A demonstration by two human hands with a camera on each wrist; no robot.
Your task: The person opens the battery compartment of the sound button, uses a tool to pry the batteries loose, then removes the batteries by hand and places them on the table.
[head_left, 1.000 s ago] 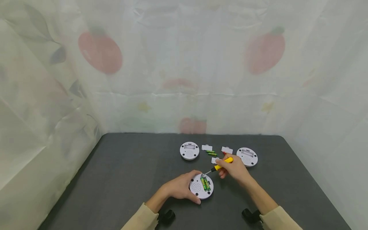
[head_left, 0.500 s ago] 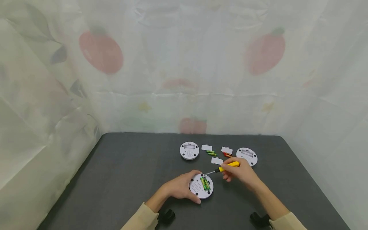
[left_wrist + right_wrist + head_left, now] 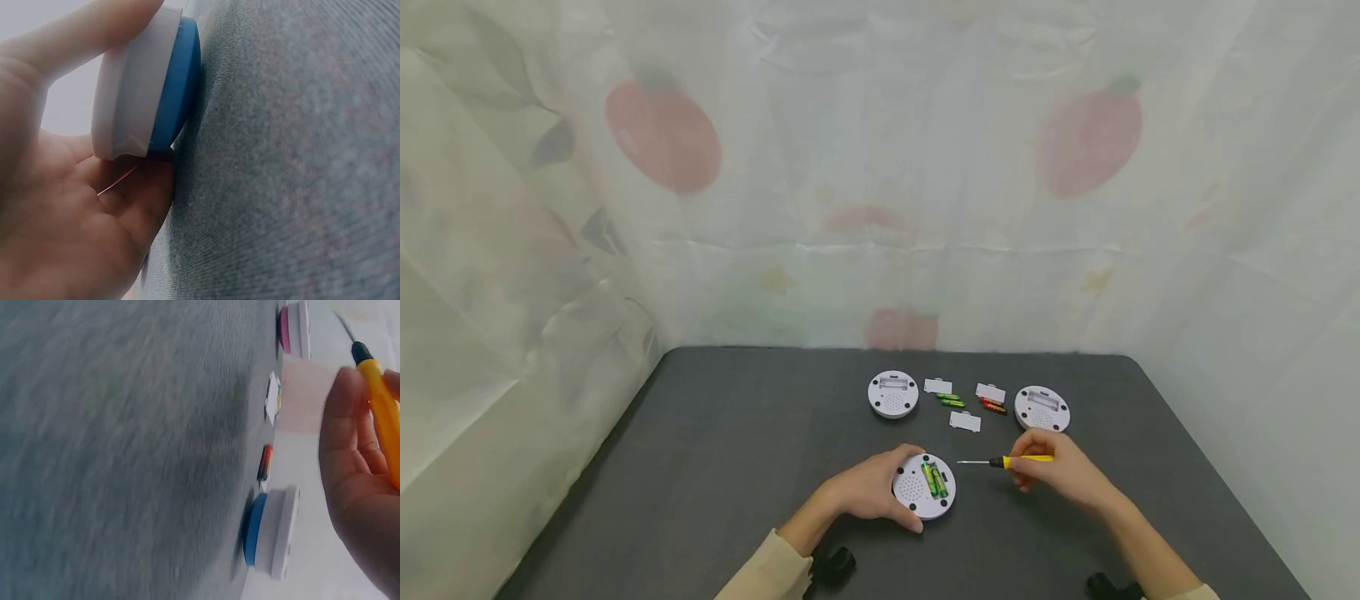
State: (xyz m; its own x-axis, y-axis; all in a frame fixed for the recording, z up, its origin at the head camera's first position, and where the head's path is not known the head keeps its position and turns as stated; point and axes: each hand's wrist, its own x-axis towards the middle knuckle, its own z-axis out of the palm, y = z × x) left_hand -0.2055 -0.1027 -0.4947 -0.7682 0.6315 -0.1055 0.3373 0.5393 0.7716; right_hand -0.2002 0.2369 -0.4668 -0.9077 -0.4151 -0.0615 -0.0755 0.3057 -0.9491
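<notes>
A round white device (image 3: 912, 492) lies with its underside up, and two green batteries (image 3: 935, 481) sit in its compartment. My left hand (image 3: 874, 487) holds it from the left, thumb and fingers curved round its rim. Its blue lower part (image 3: 178, 81) shows in the left wrist view, against the table cloth. To the right, my right hand (image 3: 1063, 468) grips a screwdriver (image 3: 1011, 462) by its yellow handle. The metal shaft points left toward the device, its tip apart from the rim.
Two more round white devices (image 3: 892, 395) (image 3: 1042, 408) with bare battery compartments stand at the back. Between them lie white battery covers (image 3: 937, 386), loose green batteries (image 3: 952, 402) and red batteries (image 3: 994, 406). Another cover (image 3: 966, 422) lies nearer. A patterned curtain (image 3: 880, 208) hangs behind the dark table (image 3: 760, 433).
My right hand has drawn the screwdriver back to the right, so its tip has left the device. It now lies nearly level in view. The left hand keeps its place.
</notes>
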